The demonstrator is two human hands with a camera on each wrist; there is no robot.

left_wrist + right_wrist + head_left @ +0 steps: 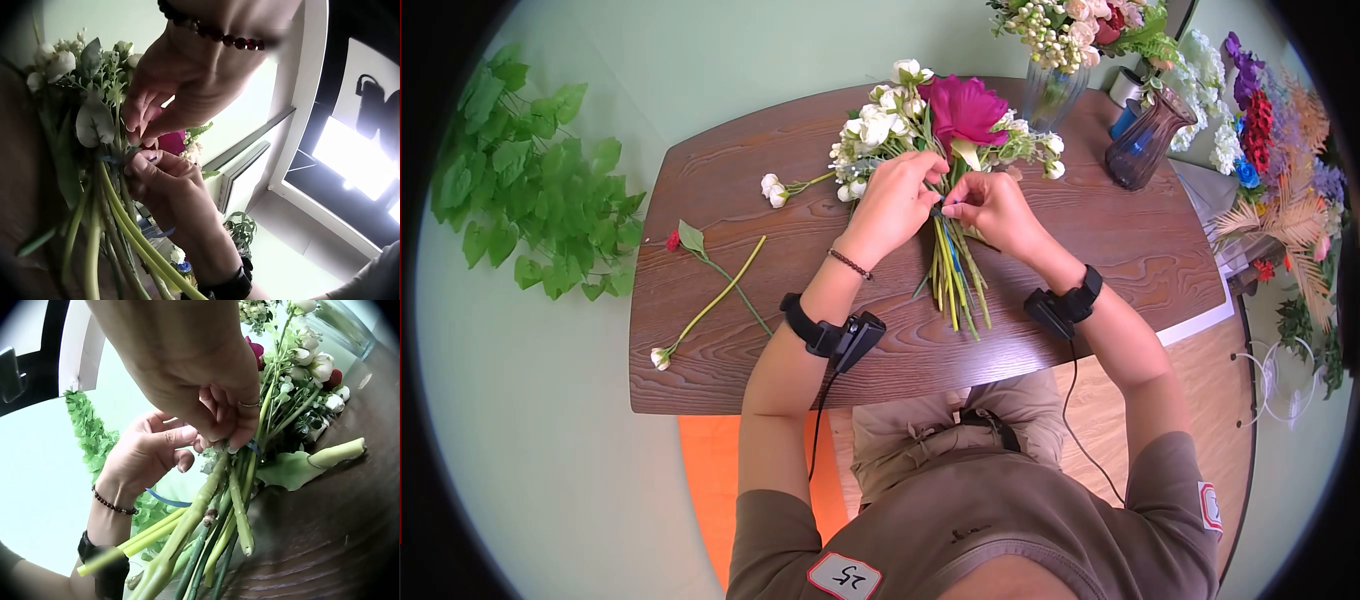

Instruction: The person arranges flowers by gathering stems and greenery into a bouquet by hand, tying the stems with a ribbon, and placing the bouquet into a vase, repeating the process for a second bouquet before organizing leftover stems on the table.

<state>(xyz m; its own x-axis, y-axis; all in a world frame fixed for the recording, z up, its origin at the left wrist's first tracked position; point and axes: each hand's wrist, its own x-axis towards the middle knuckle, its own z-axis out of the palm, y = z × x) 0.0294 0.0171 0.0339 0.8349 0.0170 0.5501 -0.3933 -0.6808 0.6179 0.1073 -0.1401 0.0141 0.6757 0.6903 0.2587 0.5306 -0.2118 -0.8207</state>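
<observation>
A bouquet lies on the table with a large magenta flower (963, 112), white blooms (878, 122) and long green stems (953, 275). A thin blue tie (167, 500) goes round the stems just below the flowers, one loose end hanging out. My left hand (897, 195), with a beaded bracelet at the wrist, pinches at the tie from the left. From the other side my right hand (997, 210) pinches the tie between thumb and fingertips. The fingertips of both hands meet right at the binding and hide its knot area. A grey-green leaf (95, 122) sits beside the binding.
Left on the wooden table (730, 190) lie a white-bud stem (710, 305), a small red flower (673, 240) and a white flower sprig (774, 190). At the back right stand a glass vase of flowers (1055, 90) and a dark vase (1145, 140). Hanging greenery (540, 180) covers the left wall.
</observation>
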